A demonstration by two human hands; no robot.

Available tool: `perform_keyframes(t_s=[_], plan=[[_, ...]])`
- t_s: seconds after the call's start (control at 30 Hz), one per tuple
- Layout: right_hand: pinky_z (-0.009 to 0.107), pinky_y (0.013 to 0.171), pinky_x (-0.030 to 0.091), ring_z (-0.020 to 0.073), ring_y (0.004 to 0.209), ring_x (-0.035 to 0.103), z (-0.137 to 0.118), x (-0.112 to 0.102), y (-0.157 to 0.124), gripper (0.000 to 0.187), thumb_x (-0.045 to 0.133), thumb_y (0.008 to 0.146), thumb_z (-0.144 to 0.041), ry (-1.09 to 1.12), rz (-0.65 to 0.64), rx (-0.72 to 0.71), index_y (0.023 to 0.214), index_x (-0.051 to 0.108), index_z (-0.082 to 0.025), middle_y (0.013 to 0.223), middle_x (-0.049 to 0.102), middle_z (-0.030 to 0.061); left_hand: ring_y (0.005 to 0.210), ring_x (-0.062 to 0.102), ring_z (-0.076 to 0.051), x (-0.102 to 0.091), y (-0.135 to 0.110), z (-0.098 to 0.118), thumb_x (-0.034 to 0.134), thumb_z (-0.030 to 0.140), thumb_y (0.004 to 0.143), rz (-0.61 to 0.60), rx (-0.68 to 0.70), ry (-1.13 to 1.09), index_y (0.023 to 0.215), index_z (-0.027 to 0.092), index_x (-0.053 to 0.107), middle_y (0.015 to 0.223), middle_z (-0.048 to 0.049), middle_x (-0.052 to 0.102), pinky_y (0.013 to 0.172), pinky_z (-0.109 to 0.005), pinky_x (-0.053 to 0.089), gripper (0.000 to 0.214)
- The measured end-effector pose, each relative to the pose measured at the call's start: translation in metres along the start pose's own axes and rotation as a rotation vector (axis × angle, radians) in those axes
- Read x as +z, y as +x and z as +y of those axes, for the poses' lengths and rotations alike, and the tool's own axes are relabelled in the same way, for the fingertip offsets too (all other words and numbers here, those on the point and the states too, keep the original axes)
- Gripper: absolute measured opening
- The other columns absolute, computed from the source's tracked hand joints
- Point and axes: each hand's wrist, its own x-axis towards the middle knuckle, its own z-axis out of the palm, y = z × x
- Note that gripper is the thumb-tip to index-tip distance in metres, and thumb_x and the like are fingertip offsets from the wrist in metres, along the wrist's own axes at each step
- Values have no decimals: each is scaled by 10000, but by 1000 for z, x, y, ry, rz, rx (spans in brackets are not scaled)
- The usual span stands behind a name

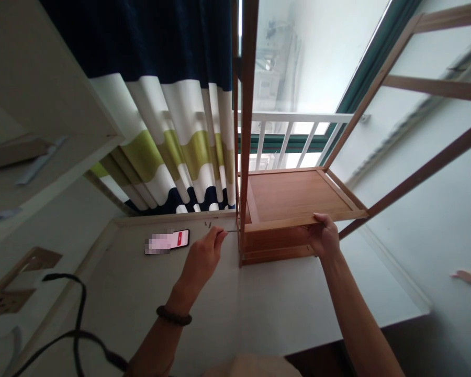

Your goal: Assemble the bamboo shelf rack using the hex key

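Observation:
A wooden shelf rack (249,131) stands on the white tabletop, with a flat shelf board (294,199) framed between its posts. My left hand (206,248), a dark bracelet on its wrist, is closed in a pinch on a thin metal hex key (232,231). The key's far end meets the rack's left front post, and its shape inside the fingers is hidden. My right hand (324,238) grips the front edge of the shelf board near its right end, thumb on top and fingers underneath. A few small screws (208,224) lie beyond my left hand.
A phone (180,239) with a lit screen lies on the white tabletop (215,319) at left. A black cable (80,309) loops at the lower left near a wall socket (8,303). Striped curtains (172,115) and a white window railing (298,118) stand behind.

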Motion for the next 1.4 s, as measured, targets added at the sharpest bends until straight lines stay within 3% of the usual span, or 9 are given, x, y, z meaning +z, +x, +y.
perform_keyframes(t_s=[0.17, 0.27, 0.37, 0.53, 0.67, 0.83, 0.93, 1.13, 1.4], plan=[[344, 607, 584, 177, 605, 647, 0, 0, -1, 83, 533, 637, -179, -23, 24, 17, 692, 594, -166, 685, 681, 7, 444, 336, -92, 16, -9, 0, 464, 526, 806, -84, -139, -372, 720, 195, 502, 504, 45, 373, 434, -191, 242, 344], [346, 603, 583, 183, 607, 648, 0, 2, -2, 84, 531, 633, -179, -16, 29, 21, 685, 595, -165, 686, 683, 12, 394, 252, -70, 23, -6, 1, 396, 628, 782, -64, -291, -574, 682, 191, 452, 474, 71, 278, 382, -171, 181, 452], [350, 605, 582, 185, 606, 648, -1, 3, -2, 89, 526, 635, -177, -10, 34, 29, 687, 597, -166, 702, 688, 16, 376, 212, -55, 24, 1, 4, 427, 568, 794, -120, -453, -708, 633, 186, 414, 464, 79, 241, 366, -156, 166, 415], [343, 589, 581, 182, 608, 647, 1, 2, -1, 60, 529, 632, -170, 5, 47, 31, 661, 581, -171, 684, 682, 7, 407, 218, -57, 12, 5, 12, 455, 416, 778, -370, -629, -957, 626, 181, 385, 509, 73, 229, 371, -155, 169, 289], [335, 594, 581, 178, 624, 648, 2, 0, 0, 58, 537, 634, -166, 11, 38, 31, 672, 579, -170, 699, 684, 6, 467, 301, -63, 7, 2, 10, 513, 352, 793, -407, -548, -894, 684, 186, 387, 567, 65, 289, 422, -172, 236, 235], [343, 603, 584, 187, 629, 654, 0, 0, 0, 78, 529, 643, -169, 3, 37, 45, 692, 591, -162, 716, 692, 18, 535, 360, -90, 8, -1, 0, 484, 434, 830, -248, -200, -320, 869, 210, 495, 593, 49, 387, 488, -207, 276, 228], [343, 613, 585, 182, 615, 652, 0, 0, 0, 87, 526, 644, -164, 11, 25, 47, 694, 596, -155, 711, 690, 22, 559, 375, -107, 7, 0, -1, 440, 416, 851, -186, -108, -130, 843, 199, 536, 604, 31, 417, 536, -236, 304, 238], [344, 600, 587, 180, 628, 653, 0, 2, 0, 84, 525, 643, -153, 28, 30, 44, 696, 590, -153, 703, 686, 17, 524, 335, -108, 10, 6, -8, 425, 436, 794, -285, -253, -581, 616, 164, 501, 566, 19, 365, 473, -241, 282, 334], [349, 617, 586, 171, 606, 646, -1, 1, -1, 104, 516, 651, -167, 5, 2, 47, 717, 596, -159, 713, 693, 15, 615, 453, -104, -1, 12, -25, 609, 451, 741, -391, -380, -753, 844, 138, 637, 673, 5, 424, 498, -217, 344, 331]])
